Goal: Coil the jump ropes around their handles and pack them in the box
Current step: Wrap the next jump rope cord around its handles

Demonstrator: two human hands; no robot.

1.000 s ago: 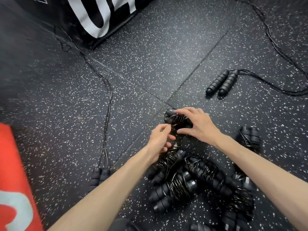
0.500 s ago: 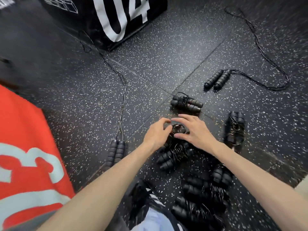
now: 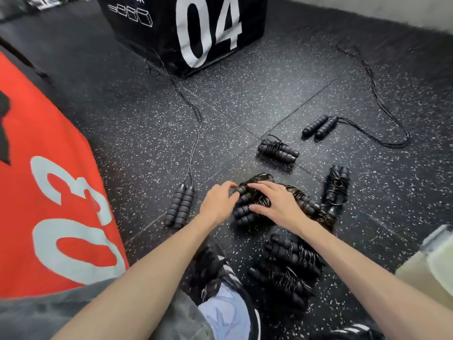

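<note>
Both hands (image 3: 245, 204) now press the ribbed foam-handled rope bundle (image 3: 247, 212).

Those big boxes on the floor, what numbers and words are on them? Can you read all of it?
"04" in large white digits on the black box.
"03" in pale digits on the red box, seen sideways.
White letters at the black box's top edge are cut off by the frame, unreadable.
The little white box drawings beneath them carry no words.

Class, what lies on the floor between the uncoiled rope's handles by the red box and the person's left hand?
Bare speckled floor, seen in the head view.
</note>
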